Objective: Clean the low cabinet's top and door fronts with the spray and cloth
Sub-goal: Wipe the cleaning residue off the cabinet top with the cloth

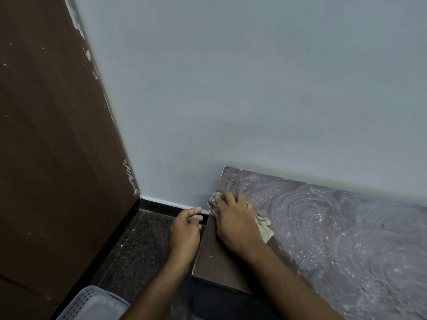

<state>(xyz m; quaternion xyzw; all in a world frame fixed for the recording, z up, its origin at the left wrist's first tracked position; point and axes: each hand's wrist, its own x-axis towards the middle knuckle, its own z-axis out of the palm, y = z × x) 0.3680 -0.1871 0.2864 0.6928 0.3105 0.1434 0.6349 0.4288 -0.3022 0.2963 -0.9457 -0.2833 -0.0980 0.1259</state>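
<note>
Two hands in view, one cloth, one cabinet, one basket, and no spray bottle anywhere in shot. The right hand (233, 218) lies on the cloth (263, 227), fingers bent down over it near the cabinet's (346, 227) far left corner, close to the wall (231, 88). Most of the cloth is hidden under the palm; only a crumpled bit peeks out past the fingertips and a pale tail trails out to the right. The left hand (184, 232) hangs off the cabinet's left side, over the floor (138, 239), fingers loosely curled and holding nothing. The two hands sit near each other, not touching. The cabinet top is covered in whitish swirl marks and specks, and it runs off the right edge of the picture, so its full length can't be seen. The door fronts are out of sight; just a dark sliver shows below the near left corner. Bottom left, a grey perforated basket (92, 303) is cut off by the frame, contents unreadable. A tall brown panel (46, 135) fills the left
</note>
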